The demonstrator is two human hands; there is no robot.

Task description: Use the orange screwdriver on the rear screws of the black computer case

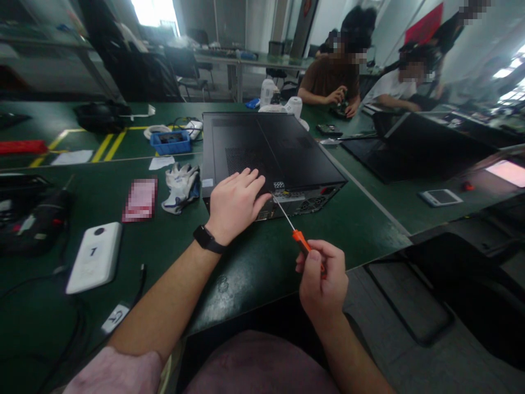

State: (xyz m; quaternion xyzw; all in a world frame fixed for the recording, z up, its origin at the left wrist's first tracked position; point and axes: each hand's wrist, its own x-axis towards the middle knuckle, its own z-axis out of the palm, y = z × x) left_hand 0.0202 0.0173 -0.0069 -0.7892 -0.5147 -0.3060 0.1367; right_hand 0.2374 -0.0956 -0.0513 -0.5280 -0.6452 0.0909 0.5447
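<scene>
A black computer case (262,142) lies on its side on the green table, its rear panel with the fan grille facing me. My left hand (238,200) rests flat over the case's near edge, fingers stretched across the perforated top. In my right hand (324,276) is a screwdriver (301,241) with an orange handle, the fingers wrapped round it. The thin shaft points up and left, its tip at the rear edge beside my left thumb. Whether the tip sits in a screw is too small to tell.
Left of the case lie grey-white work gloves (180,186), a blue bin (170,142), a white power bank (94,257) and a pink packet (140,200). A phone-like device (441,197) lies at right. Across the table, a person (332,82) handles a small part.
</scene>
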